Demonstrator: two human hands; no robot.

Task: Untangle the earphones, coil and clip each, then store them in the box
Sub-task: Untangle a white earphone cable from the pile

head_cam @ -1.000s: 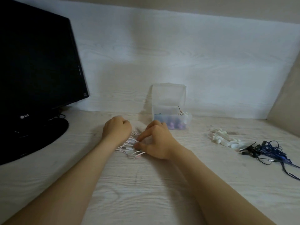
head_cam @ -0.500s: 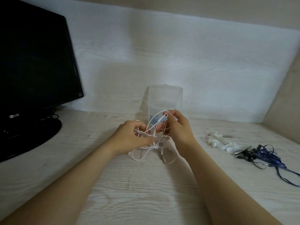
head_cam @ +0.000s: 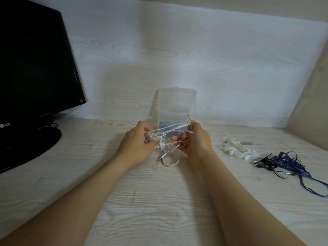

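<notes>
Left hand (head_cam: 136, 146): curled round one side of the white earphones (head_cam: 165, 139), above mid-table (head_cam: 159, 201).
Right hand (head_cam: 197, 141): pinches the opposite strands; spread probably exposes knots.
Blue earphones (head_cam: 287, 164): right edge, tangled, apparently next.
Clips (head_cam: 236, 150): white pile just beside them, within reach.
Box (head_cam: 176, 103): far edge, lid up for storing.

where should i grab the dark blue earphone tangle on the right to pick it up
Probably the dense middle of the blue earphones, pinched from above: they lie flat on the table, and loose tails trail to the near right, so an end would just drag.
</notes>
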